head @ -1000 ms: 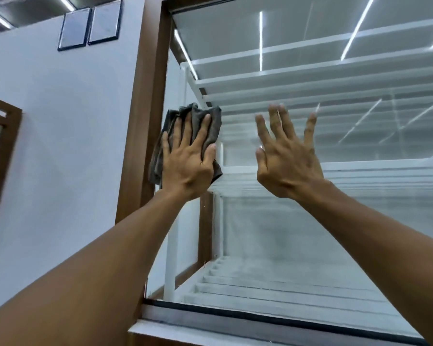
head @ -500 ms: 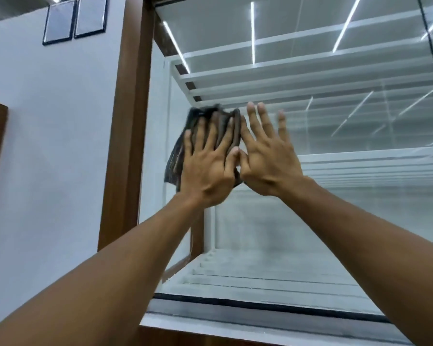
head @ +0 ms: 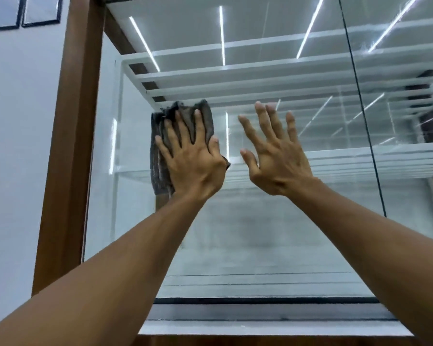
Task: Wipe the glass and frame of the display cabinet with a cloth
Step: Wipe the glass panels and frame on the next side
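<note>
Grey cloth (head: 159, 168), soft and limp, suits a flat palm: left hand (head: 194, 166), fingers spread, presses it near the left edge of the glass (head: 273, 233); right hand (head: 278, 161) open.

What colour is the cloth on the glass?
Dark grey cloth, seen best in the head view.

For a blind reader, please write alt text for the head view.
A left hand presses a crumpled grey cloth against the display cabinet's glass pane, near its brown wooden frame. The open right hand is raised alongside, empty.
</note>
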A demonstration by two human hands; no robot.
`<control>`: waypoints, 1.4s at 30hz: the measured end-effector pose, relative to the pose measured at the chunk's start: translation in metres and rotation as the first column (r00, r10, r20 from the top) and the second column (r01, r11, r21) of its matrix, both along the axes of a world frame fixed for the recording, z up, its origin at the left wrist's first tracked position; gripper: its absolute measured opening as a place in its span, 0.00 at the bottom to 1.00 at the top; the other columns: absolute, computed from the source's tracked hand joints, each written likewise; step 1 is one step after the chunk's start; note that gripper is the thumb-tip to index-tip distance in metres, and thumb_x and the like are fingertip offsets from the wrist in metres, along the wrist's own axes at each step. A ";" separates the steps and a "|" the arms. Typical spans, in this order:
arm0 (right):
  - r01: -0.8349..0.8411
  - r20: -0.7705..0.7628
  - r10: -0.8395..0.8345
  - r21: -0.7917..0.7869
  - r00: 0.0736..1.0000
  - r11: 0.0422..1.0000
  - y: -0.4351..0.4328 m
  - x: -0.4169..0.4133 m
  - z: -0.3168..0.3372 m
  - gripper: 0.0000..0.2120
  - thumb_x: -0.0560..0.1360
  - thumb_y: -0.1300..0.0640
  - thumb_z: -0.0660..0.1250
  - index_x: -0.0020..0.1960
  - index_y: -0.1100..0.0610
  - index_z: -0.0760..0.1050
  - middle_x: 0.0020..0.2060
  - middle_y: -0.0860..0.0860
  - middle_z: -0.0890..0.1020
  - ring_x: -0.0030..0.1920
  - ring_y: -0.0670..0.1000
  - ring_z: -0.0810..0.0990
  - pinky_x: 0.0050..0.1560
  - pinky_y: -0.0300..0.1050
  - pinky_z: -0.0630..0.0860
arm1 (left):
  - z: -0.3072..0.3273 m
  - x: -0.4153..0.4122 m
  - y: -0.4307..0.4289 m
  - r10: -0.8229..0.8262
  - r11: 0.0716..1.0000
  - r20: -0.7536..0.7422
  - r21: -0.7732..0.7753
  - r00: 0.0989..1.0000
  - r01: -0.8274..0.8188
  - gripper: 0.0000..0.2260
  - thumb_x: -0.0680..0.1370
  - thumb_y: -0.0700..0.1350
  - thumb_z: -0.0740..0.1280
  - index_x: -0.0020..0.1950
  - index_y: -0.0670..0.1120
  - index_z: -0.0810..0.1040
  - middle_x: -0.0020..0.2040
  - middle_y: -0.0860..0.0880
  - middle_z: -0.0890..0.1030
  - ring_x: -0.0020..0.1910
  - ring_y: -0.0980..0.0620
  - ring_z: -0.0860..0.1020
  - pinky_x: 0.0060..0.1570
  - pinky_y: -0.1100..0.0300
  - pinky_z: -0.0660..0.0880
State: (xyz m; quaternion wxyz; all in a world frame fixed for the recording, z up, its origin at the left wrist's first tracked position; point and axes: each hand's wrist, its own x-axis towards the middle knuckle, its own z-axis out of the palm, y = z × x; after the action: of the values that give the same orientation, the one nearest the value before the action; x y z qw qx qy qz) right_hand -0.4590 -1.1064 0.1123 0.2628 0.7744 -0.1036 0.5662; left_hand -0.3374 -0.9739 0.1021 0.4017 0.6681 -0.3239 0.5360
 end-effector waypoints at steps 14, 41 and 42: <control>0.192 0.102 -0.188 -0.022 0.977 0.981 -0.071 -0.080 -0.033 0.31 0.82 0.44 0.46 0.84 0.50 0.52 0.82 0.62 0.53 0.83 0.60 0.49 0.79 0.72 0.42 | -0.006 -0.057 -0.060 -0.071 0.944 0.382 0.325 0.921 -0.062 0.30 0.84 0.57 0.47 0.86 0.54 0.47 0.86 0.48 0.45 0.85 0.45 0.40 0.81 0.40 0.35; -0.084 0.156 0.066 0.112 0.986 0.990 -0.070 -0.083 -0.035 0.32 0.82 0.45 0.41 0.84 0.53 0.44 0.84 0.56 0.46 0.83 0.53 0.40 0.81 0.60 0.36 | -0.008 -0.094 -0.096 -0.140 0.934 0.413 0.357 0.900 -0.018 0.30 0.84 0.55 0.47 0.86 0.52 0.47 0.86 0.50 0.44 0.85 0.46 0.42 0.82 0.42 0.37; -0.108 0.140 0.090 0.130 0.986 0.986 -0.065 -0.076 -0.034 0.32 0.82 0.44 0.41 0.84 0.52 0.43 0.84 0.55 0.46 0.83 0.53 0.41 0.81 0.61 0.36 | -0.006 -0.087 -0.089 -0.132 0.932 0.407 0.361 0.904 -0.027 0.30 0.84 0.55 0.47 0.86 0.53 0.47 0.86 0.51 0.45 0.85 0.46 0.42 0.82 0.42 0.37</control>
State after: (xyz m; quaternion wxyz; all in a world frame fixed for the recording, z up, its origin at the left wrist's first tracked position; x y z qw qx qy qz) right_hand -0.5352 -1.1713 0.0787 0.1731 0.7550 -0.1209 0.6208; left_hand -0.4243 -1.0625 0.0958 0.2076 0.5879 -0.5139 0.5892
